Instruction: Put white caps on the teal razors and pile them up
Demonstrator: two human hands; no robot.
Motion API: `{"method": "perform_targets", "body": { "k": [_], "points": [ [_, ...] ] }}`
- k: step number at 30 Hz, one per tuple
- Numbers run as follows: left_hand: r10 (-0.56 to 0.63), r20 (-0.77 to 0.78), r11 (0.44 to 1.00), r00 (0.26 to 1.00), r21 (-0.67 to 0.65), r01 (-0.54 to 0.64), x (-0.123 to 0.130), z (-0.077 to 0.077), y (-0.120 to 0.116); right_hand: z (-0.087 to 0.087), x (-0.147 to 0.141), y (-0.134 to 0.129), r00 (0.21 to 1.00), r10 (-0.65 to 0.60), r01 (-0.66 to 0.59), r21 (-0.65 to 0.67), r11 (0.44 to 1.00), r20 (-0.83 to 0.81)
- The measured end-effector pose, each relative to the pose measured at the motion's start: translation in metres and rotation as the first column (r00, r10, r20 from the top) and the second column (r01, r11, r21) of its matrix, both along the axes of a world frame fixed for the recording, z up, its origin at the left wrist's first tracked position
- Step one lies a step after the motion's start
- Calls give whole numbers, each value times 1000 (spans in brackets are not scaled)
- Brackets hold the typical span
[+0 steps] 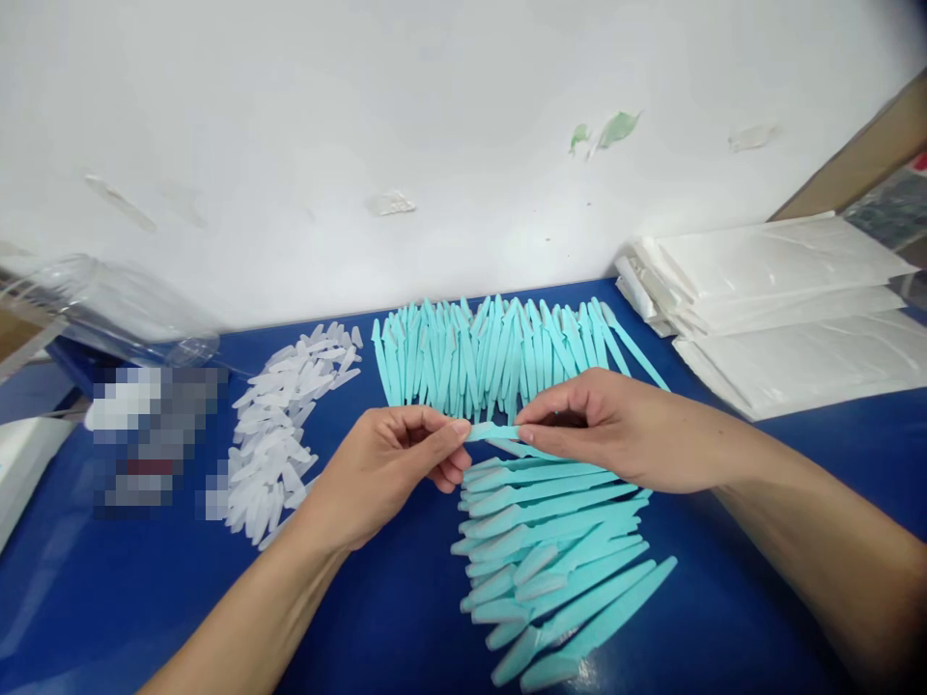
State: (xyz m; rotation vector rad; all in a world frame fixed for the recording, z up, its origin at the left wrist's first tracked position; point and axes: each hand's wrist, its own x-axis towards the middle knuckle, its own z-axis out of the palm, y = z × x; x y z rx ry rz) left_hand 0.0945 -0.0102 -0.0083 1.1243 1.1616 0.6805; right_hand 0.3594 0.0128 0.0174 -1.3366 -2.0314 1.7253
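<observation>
A turquoise eyebrow razor [494,431] is held level between my two hands, above the blue table. My left hand [395,454] pinches its left end with thumb and forefinger; whether a clear cap is under those fingertips I cannot tell. My right hand [608,425] grips the handle from the other side, fingers closed. Just below lies a pile of similar razors [536,541], blade ends to the left, several with pale covers over the blades. Behind my hands stretches a row of more turquoise razors [463,352], lying side by side. Left of them, small translucent white caps [279,434] form a loose heap.
White plastic packets [782,290] are stacked at the right by the wall. A clear plastic bag [123,299] lies at the back left, near a blurred-out item [159,434]. The white wall [435,116] borders the blue table [406,618] behind.
</observation>
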Motion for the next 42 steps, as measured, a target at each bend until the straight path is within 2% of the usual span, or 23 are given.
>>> {"method": "perform_targets", "body": {
  "k": [3, 7, 10, 15, 19, 21, 22, 24, 25, 27, 29, 32, 35, 38, 40, 42],
  "points": [
    [-49, -135, 994, 990, 92, 62, 1, 0, -4, 1, -1, -4, 999, -5, 2, 60, 998, 44],
    [-163, -381, 940, 910, 220, 261, -1, 7, -8, 2, -1, -8, 989, 28, -56, 186, 981, 146],
    [-252, -459, 902, 852, 207, 378, 1, 10, -11, -1, -2, -9, 978, 70, -118, 244, 963, 196],
    [-291, -513, 878, 807, 192, 439, 4, 7, -14, -4, -3, -10, 972, 58, -114, 244, 963, 226],
    [-266, -512, 866, 817, 246, 436, 3, 9, -12, -3, -3, -9, 950, 33, -115, 249, 962, 311],
    [-222, -513, 866, 829, 286, 409, -1, 12, -8, -5, -6, -2, 931, -113, -23, 366, 930, 346],
    [-186, -513, 871, 838, 308, 382, -4, 14, -6, -7, -9, 3, 908, -208, 25, 449, 893, 363],
    [-75, -513, 890, 855, 352, 290, -14, 17, 1, -11, -16, 16, 842, -365, 78, 581, 810, 396],
    [-5, -514, 898, 858, 375, 230, -21, 18, 5, -14, -19, 23, 813, -403, 83, 601, 795, 420],
    [154, -518, 897, 841, 430, 101, -38, 21, 12, -19, -25, 34, 789, -419, 88, 594, 800, 448],
    [306, -518, 870, 799, 493, -13, -55, 24, 18, -22, -28, 40, 793, -417, 105, 574, 812, 444],
    [441, -514, 831, 736, 544, -117, -76, 27, 24, -24, -28, 44, 805, -416, 139, 546, 826, 423],
    [464, -518, 825, 719, 549, -138, -86, 29, 26, -25, -28, 46, 805, -430, 175, 530, 830, 408],
    [441, -529, 827, 725, 554, -98, -83, 26, 26, -25, -29, 52, 802, -449, 212, 515, 831, 394],
    [381, -531, 823, 756, 567, -17, -74, 23, 24, -24, -29, 57, 804, -454, 233, 499, 835, 383],
    [234, -538, 806, 810, 573, 148, -58, 19, 20, -24, -29, 60, 809, -455, 251, 483, 839, 371]
  ]
}}
